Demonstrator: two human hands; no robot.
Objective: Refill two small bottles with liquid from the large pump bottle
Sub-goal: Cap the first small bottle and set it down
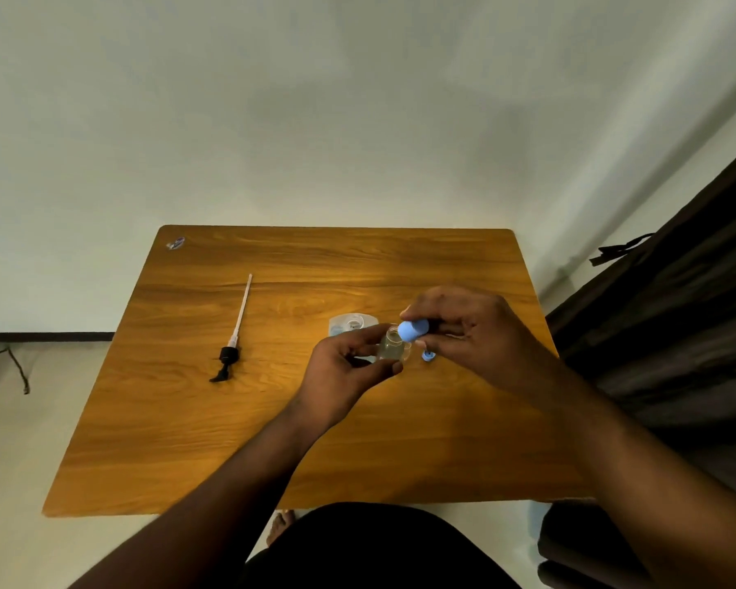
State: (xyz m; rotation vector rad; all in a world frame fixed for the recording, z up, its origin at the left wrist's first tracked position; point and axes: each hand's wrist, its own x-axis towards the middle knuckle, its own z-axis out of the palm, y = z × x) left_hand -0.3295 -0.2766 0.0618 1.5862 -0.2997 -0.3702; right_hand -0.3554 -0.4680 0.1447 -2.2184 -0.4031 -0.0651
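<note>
My left hand grips a small clear bottle above the wooden table. My right hand pinches a light blue cap right at the bottle's open neck. Behind the hands stands the large clear bottle with its mouth open, seen from above. Its black pump head with the long dip tube lies on the table to the left. A second small blue cap lies on the table below my right hand. A second small bottle is hidden or not visible.
A small sticker marks the table's far left corner. A dark curtain hangs close at the right. A pale wall rises behind the table. My dark-clothed lap is at the near edge.
</note>
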